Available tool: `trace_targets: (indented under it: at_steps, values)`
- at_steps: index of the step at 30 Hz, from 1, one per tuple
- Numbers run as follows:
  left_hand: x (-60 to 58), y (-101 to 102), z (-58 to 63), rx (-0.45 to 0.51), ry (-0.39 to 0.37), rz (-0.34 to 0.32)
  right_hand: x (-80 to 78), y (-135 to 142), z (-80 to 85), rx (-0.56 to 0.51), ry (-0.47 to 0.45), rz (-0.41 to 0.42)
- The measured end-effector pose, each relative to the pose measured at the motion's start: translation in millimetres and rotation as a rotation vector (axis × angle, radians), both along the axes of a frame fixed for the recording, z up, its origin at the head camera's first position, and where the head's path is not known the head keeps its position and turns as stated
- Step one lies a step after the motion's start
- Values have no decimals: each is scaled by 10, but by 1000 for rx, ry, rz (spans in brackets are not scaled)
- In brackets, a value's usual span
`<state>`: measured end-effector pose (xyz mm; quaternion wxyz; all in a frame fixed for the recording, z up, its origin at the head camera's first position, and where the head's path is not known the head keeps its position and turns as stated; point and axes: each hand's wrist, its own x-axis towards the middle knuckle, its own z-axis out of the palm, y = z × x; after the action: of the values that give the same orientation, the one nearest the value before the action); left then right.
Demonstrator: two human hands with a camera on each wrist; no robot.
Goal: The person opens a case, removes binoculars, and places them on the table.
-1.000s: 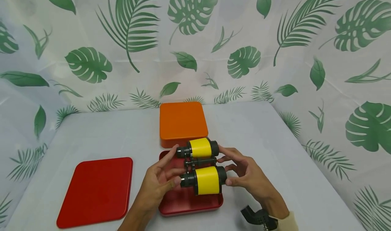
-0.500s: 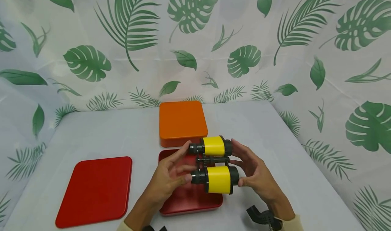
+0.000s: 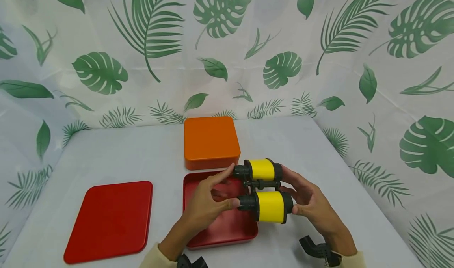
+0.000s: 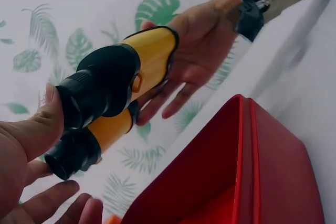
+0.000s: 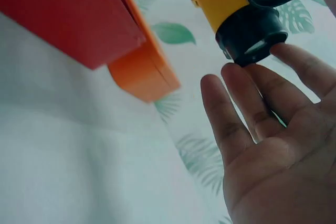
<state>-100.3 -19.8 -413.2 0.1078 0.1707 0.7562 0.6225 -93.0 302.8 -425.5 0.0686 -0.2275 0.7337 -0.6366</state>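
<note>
A pair of yellow and black binoculars [image 3: 271, 207] is held up between both hands, over the right side of an uncovered red box [image 3: 227, 234]. My left hand [image 3: 203, 205] grips the eyepiece end, thumb on the nearer eyepiece and index finger on the farther one. At the wide lens end, my right hand [image 3: 315, 201] holds the barrels between thumb and fingers. The left wrist view shows the binoculars [image 4: 152, 51] spanning the two hands, above the red box's wall [image 4: 278, 161]. In the right wrist view, fingertips of the right hand [image 5: 278, 140] touch one lens rim.
A flat red lid [image 3: 110, 220] lies on the white table [image 3: 283, 142] at the left. Behind the red box stands a closed orange box [image 3: 211, 138]. A leaf-printed cloth [image 3: 241, 75] hangs around the back and sides.
Both hands have carried the binoculars to the right, from over the middle of the red box to its right side. The boxes and lid have stayed in place.
</note>
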Motion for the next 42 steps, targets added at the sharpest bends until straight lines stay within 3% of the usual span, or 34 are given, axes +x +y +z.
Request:
trace_targets:
  at_steps: [5,10,15,20,30,36,42]
  values:
    - [-11,139,21,-144,113,37,43,143,16,3,-8,-18]
    - [-51,287,45,-267,158,55,72,304,-25,58,-30,-42]
    - [-99,454,65,-386,157,26,95,487,-114,126,-67,-77]
    - [-149,622,44,-500,227,-8,100,665,-210,129,-68,-84]
    - [-209,777,-79,-553,265,-49,79,860,-376,85,-124,-60]
    - [-213,828,-123,-632,292,-53,73,895,-428,77,-151,-34]
    - [-188,891,-169,-737,306,-99,29,903,-511,179,-171,-37]
